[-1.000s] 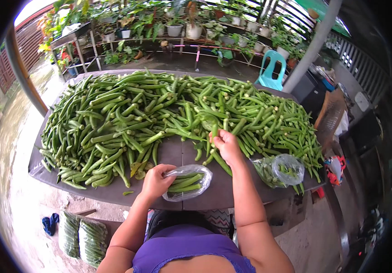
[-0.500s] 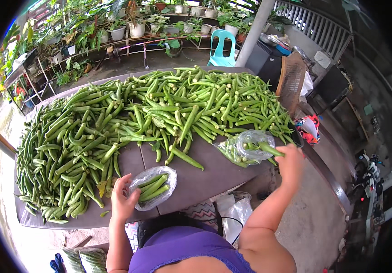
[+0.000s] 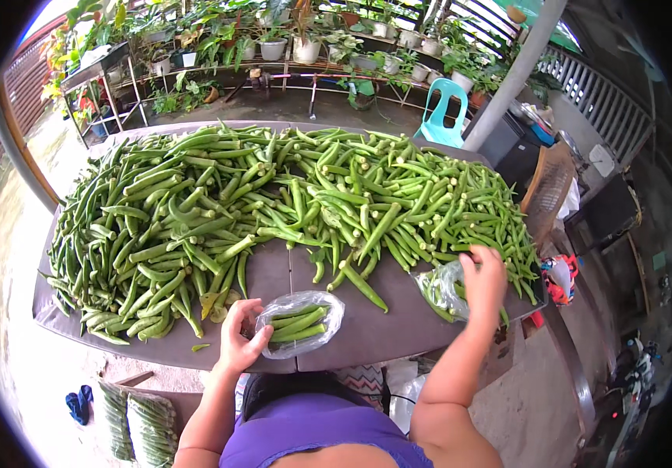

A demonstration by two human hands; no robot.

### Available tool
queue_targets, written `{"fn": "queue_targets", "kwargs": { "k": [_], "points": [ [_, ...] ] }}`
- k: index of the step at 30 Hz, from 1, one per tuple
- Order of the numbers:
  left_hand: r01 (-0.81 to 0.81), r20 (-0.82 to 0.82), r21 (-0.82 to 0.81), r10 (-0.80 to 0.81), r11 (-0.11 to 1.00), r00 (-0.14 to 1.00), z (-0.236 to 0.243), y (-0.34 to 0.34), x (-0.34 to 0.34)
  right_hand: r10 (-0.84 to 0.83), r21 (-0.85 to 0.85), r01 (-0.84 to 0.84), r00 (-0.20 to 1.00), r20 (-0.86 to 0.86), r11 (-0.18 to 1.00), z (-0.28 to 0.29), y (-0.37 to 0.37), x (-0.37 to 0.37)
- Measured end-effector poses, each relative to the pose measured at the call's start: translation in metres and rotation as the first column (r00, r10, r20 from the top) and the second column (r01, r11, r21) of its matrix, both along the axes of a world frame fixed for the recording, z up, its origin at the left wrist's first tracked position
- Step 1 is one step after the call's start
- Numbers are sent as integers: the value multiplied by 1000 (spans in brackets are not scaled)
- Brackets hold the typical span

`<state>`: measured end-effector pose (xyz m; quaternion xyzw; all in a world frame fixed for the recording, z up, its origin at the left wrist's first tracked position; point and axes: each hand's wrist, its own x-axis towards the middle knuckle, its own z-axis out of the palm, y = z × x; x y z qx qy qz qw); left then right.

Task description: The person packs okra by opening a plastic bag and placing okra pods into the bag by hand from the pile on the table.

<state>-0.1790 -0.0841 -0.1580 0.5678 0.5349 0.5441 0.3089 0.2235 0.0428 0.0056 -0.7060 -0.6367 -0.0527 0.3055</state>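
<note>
My left hand [image 3: 241,335] grips the edge of a clear plastic bag [image 3: 332,326]. The bag's mouth is spread wide, and several green okra pods [image 3: 298,321] lie side by side in it. At the right of the table my right hand [image 3: 486,282] is curled beside the okra heap [image 3: 375,187], its fingertips against the pods. What its fingers hold, if anything, is hidden. Just left of that wrist lies a second clear bag [image 3: 447,287] with okra inside, partly covered by the hand.
The heap spreads across the brown table [image 3: 266,273]. Filled bags of okra [image 3: 151,429] lie low at the left near a dark blue cloth [image 3: 79,405]. Beyond the table stand a turquoise chair [image 3: 443,117], a grey post [image 3: 515,74] and potted plants [image 3: 305,48].
My right hand has moved from the second bag's opening to the heap's edge. The left hand still holds the first bag. The whole view has shifted, with the table appearing farther right.
</note>
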Motion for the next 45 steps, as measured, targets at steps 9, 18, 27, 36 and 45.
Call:
{"fn": "queue_targets", "kwargs": {
  "k": [9, 18, 27, 36, 45],
  "points": [
    [-13, -9, -7, 13, 1000, 1000, 11, 5, 7, 310, -171, -290, 944, 110, 942, -110, 148, -118],
    [-22, -79, -13, 21, 1000, 997, 12, 0, 0, 222, 256, -629, -135, -966, 734, -71, 101, -102],
    [-110, -362, -280, 2, 954, 932, 58, 22, 9, 114, 87, -903, -43, -993, 421, -74, -12, -147],
    [-176, -356, -75, 138, 982, 924, 44, 33, 16, 851, -8, -863, 499, -164, 505, -113, -38, -192],
    [-190, -129, -229, 163, 955, 978, 7, 20, 32, 811, -30, -934, 325, -486, 356, -75, -5, -182]
  ]
}}
